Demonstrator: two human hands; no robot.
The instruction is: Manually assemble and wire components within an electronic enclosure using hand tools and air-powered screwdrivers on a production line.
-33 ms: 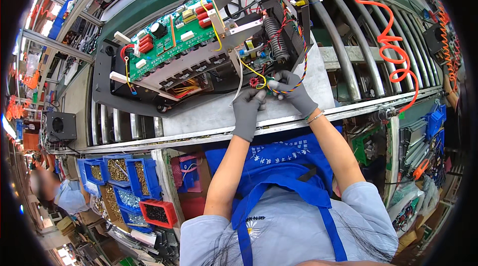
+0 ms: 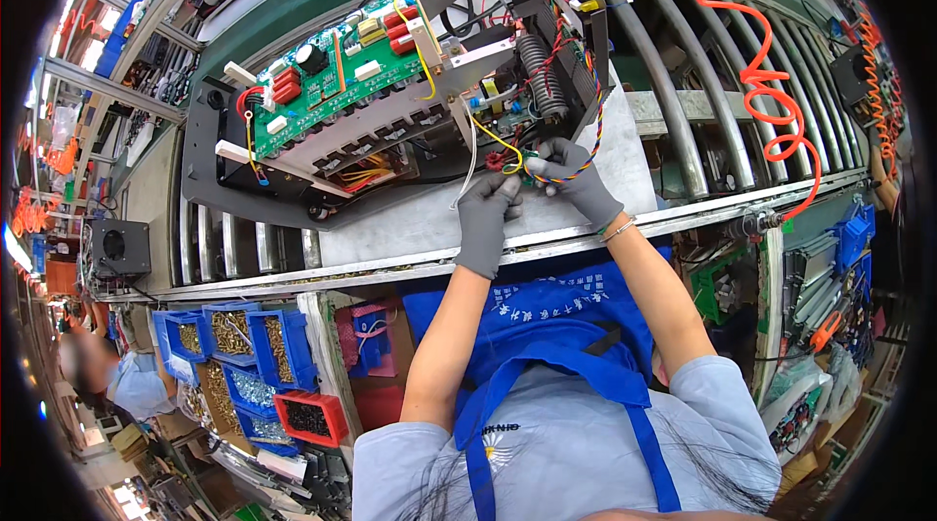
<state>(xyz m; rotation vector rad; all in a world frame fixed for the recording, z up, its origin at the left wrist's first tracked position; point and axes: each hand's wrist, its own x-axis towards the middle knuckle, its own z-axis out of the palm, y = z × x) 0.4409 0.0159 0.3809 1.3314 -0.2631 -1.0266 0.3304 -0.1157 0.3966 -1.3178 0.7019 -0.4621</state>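
Steel conveyor rollers (image 2: 675,92) flank an open black metal chassis (image 2: 220,189); the small red ring (image 2: 495,160) before it has shifted slightly, suggesting ongoing handling. Grey-gloved right hand (image 2: 576,180) pinches twisted multicoloured wires (image 2: 594,142); grey-gloved left hand's (image 2: 484,219) grip is narrow, contents unclear.

- Electronics unit (image 2: 376,121), black-framed, lay open and slantwise, its green circuit board (image 2: 337,94) facing up.
- Yellow wire (image 2: 500,140) curved outward, just beside a small red part (image 2: 495,160).
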